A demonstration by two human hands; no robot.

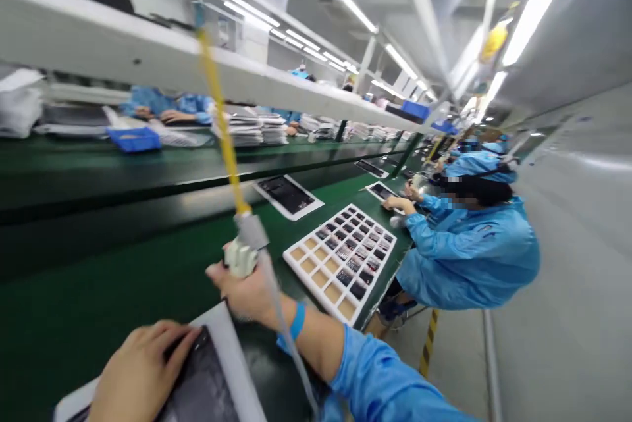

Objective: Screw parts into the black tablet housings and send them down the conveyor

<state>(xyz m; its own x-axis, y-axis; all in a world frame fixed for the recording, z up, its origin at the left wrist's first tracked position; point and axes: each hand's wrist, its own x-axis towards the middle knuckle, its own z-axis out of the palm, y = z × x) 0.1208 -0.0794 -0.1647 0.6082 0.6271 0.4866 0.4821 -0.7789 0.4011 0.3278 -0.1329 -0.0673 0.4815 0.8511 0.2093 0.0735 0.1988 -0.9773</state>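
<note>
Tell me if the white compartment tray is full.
Partly full: the tray holds dark parts in its far cells; near rows show bare tan bottoms.

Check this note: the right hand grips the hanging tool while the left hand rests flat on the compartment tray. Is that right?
Not quite. The head view shows the left hand resting flat on the tablet nearest the camera, not on the compartment tray, which lies apart, further along the bench. The right hand does grip the hanging tool.
</note>
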